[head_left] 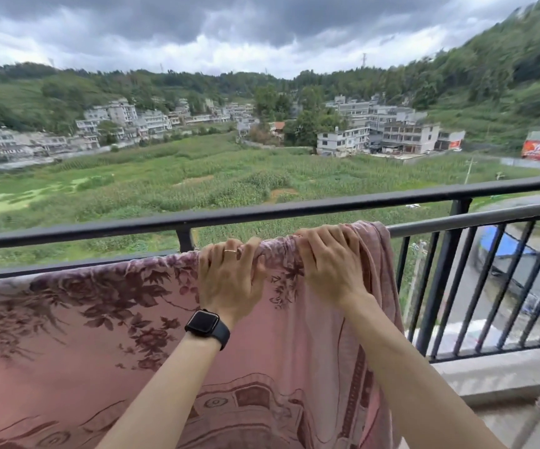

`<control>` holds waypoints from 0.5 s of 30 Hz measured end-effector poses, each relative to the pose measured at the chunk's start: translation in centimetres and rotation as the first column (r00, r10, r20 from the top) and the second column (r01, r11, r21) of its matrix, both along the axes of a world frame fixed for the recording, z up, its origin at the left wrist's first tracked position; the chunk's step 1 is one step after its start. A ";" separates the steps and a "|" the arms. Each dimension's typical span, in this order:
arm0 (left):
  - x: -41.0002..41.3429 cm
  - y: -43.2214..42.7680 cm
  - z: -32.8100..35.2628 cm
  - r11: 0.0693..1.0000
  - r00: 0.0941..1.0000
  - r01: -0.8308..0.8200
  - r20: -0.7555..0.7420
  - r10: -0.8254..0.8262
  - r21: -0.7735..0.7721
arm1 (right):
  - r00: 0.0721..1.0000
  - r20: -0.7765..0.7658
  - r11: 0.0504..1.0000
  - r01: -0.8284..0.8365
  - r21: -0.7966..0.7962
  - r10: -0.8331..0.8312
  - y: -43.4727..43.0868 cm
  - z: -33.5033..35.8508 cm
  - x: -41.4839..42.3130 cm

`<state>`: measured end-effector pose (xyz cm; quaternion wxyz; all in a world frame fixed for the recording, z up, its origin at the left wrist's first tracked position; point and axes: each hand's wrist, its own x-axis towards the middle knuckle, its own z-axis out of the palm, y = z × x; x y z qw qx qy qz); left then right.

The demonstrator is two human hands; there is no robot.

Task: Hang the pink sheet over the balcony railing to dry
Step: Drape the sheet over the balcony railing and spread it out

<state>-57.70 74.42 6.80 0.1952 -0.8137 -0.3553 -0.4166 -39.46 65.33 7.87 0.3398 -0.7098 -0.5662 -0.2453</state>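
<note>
Fingers of the left hand and right hand grip the pink sheet where it folds over the balcony railing; drawing its bunched right end flat should speed drying.

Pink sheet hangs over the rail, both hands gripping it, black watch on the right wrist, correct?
No: the head view shows the black watch on the left wrist. The left hand and right hand do grip the pink sheet over the rail.
</note>
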 end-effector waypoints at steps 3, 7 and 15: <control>0.1 0.8 -0.2 0.999 0.999 0.036 -0.032 -0.034 0.041 | 0.994 0.096 0.993 0.033 0.109 -0.044 -0.5 -1.2 3.5; -0.2 1.2 -0.5 0.998 1.000 0.016 -0.018 -0.015 0.066 | 0.971 -0.106 0.952 0.231 0.200 -0.213 -0.9 -1.5 6.1; 0.7 -1.0 0.8 0.997 0.996 -0.035 0.083 0.041 -0.070 | 0.925 -0.165 0.922 0.366 0.129 -0.344 -0.7 0.6 6.2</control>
